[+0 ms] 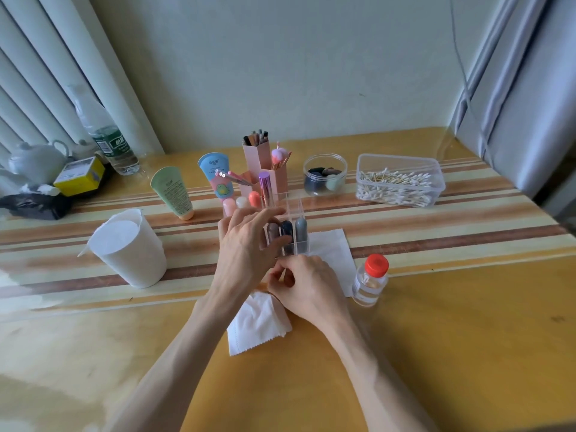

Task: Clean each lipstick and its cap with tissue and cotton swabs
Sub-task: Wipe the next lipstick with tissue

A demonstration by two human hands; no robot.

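teapot (pixel 36 162) far left | water bottle (pixel 106 138) | green tube (pixel 173 191) | blue tube (pixel 216 176) | pink brush holder (pixel 256 154) | sponge jar (pixel 325 174)

Glossy wooden table (pixel 436 338); clear plastic organizer (pixel 294 212); matt white paper tissue (pixel 258 322); shiny metallic purple lipstick (pixel 265 185).

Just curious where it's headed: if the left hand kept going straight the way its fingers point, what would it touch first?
The brownish lipstick in the clear organizer; the left hand has its fingers right at it. Whether they already touch is unclear.
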